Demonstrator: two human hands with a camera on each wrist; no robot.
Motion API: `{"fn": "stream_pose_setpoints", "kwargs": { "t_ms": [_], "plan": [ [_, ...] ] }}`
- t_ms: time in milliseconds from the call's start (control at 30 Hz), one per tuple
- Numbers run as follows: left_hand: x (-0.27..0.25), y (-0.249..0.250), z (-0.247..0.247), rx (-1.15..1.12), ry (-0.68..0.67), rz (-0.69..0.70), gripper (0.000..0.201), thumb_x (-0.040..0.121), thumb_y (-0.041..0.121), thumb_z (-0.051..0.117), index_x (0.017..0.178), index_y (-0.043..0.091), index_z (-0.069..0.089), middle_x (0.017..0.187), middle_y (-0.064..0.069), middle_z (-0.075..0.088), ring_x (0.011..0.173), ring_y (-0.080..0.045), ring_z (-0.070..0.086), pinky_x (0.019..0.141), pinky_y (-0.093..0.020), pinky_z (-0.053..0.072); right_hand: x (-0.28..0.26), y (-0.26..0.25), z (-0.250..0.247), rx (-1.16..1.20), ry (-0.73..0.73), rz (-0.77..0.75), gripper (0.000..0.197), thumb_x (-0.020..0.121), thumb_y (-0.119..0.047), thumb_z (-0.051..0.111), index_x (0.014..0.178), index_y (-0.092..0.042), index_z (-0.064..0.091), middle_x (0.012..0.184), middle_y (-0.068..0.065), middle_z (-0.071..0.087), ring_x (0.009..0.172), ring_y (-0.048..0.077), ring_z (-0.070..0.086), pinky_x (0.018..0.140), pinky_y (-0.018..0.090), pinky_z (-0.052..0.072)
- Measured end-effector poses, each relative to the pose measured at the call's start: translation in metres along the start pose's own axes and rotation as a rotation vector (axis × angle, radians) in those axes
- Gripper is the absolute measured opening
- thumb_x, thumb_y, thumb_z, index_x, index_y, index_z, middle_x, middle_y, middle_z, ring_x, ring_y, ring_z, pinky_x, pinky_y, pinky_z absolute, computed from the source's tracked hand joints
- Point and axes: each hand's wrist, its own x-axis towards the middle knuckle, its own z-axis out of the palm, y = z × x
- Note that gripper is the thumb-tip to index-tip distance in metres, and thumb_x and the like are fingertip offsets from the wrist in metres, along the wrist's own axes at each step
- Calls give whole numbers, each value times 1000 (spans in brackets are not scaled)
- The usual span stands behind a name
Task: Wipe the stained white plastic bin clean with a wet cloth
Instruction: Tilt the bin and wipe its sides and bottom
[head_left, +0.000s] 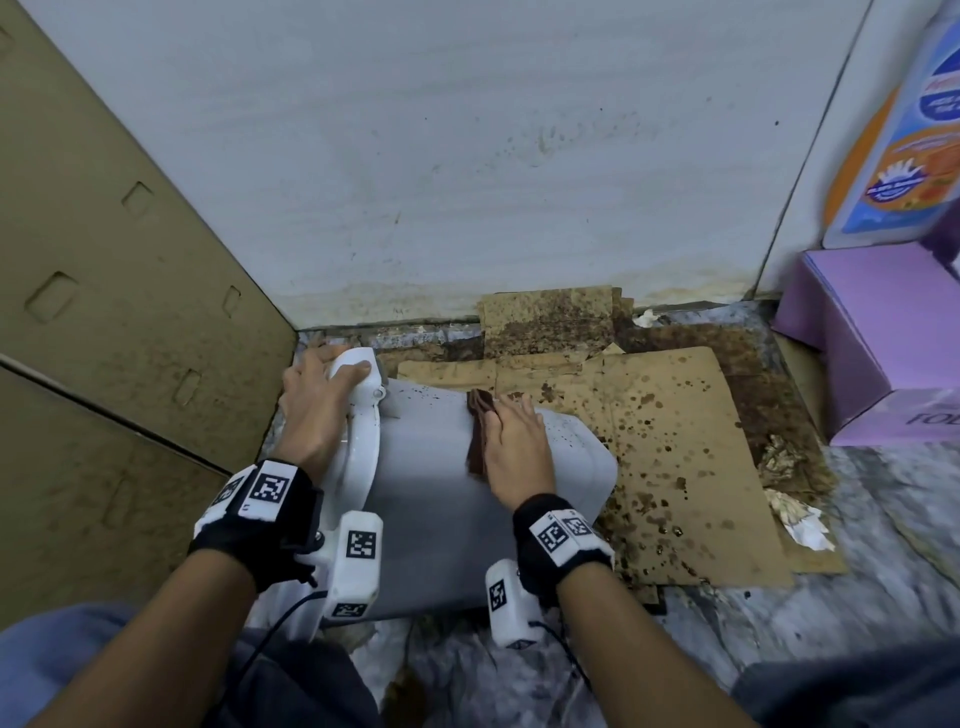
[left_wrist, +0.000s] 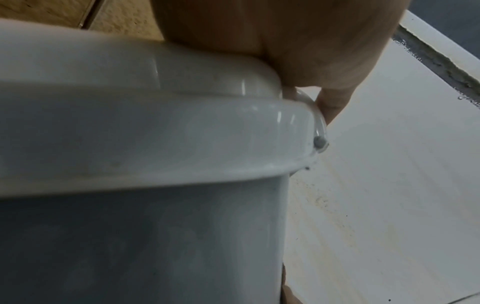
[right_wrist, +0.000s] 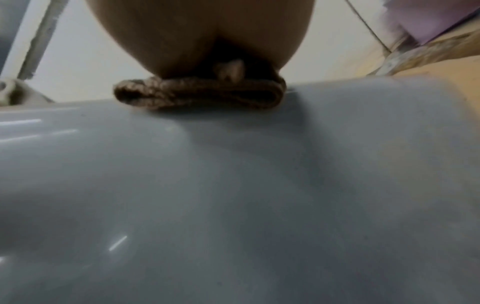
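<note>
Grey-white wall (head_left: 467, 156) fills the back of the head view, speckled with small dark spots low down. Brown cardboard panels (head_left: 104, 312) stand against the left side. Stone-patterned floor (head_left: 857, 545) runs beneath, and on it lies a flat cardboard sheet (head_left: 675, 441) covered in dark brown splatter. A purple box (head_left: 872, 343) sits at the right, with a printed carton (head_left: 904, 145) standing above it.

The white plastic bin (head_left: 426, 499) lies on its side on the floor, partly over the cardboard sheet, its rim end to the left and its base to the right. Small dark specks dot its upper side near the base end. In the left wrist view the bin (left_wrist: 130, 133) shows its rounded rim and a small grey stud at the edge.

The left hand (head_left: 317, 400) holds the bin's rim end, fingers curled over a white part there; its grip is clamped on the bin. The right hand (head_left: 514, 447) lies flat with straight fingers, grip apart, pressing a folded brown cloth (head_left: 480, 436) onto the bin's upturned side. The right wrist view shows the cloth (right_wrist: 200, 94) folded under the palm, touching the glossy surface.
</note>
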Motion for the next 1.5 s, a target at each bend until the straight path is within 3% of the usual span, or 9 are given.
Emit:
{"fn": "stream_pose_setpoints", "kwargs": {
  "t_ms": [133,400,500,733,867,1000,1167,1333,1500],
  "plan": [
    [-3,3,1,5,-21,28,65,75,50,44,131,18,48,127,-3,37,125,-22,38,106,-41,33,-19,-27,6,149,8,-181,44,104,-34,32,146,-24,35,148,0,42,135,17,35,115,35,26],
    [-2,2,-4,-2,-47,25,43,77,44,54,114,23,54,119,-1,39,120,-24,42,100,-43,38,-43,-58,23,-46,-5,-367,48,100,-27,25,146,-16,35,154,5,33,144,20,22,121,37,12],
    [0,3,-7,-9,-5,-39,34,63,47,48,91,30,57,112,-1,44,117,-29,46,100,-52,43,-45,-25,12,-146,-9,-282,52,99,-28,19,147,-18,34,155,4,31,145,20,20,121,35,7],
    [-3,2,0,136,8,17,40,73,43,40,109,29,50,115,-3,40,119,-30,39,95,-43,33,-27,67,-14,-148,24,2,47,100,-22,26,145,-16,38,154,4,33,144,18,23,120,32,14],
    [-2,-1,-3,156,9,16,43,73,45,39,112,29,48,116,-3,39,122,-31,37,90,-38,27,-32,33,6,-129,93,-79,55,97,-37,17,143,-20,43,148,1,42,138,17,32,119,37,18],
    [2,-11,-10,147,4,8,57,69,60,43,115,27,52,117,-5,43,122,-31,40,104,-49,33,-42,-16,26,-170,113,-228,53,98,-36,18,142,-19,44,144,2,48,135,21,39,118,39,22],
    [17,-20,-11,114,-18,6,40,68,69,55,95,41,54,117,-6,48,114,-38,52,101,-57,42,-39,-2,24,-169,81,-258,55,98,-36,18,142,-19,44,146,3,46,138,22,36,118,37,22],
    [33,-23,-9,99,-12,4,35,70,69,57,92,41,54,115,-9,54,113,-37,53,99,-59,43,-24,70,-4,-170,71,-88,64,94,-42,6,144,-24,42,148,-1,44,138,14,32,119,31,18],
    [40,-24,-8,85,-16,-8,32,67,65,58,88,42,55,112,-13,58,110,-36,56,96,-59,45,-20,119,-29,-91,151,138,61,93,-36,17,138,-12,49,147,7,44,137,21,36,118,34,20]
  ]
}}
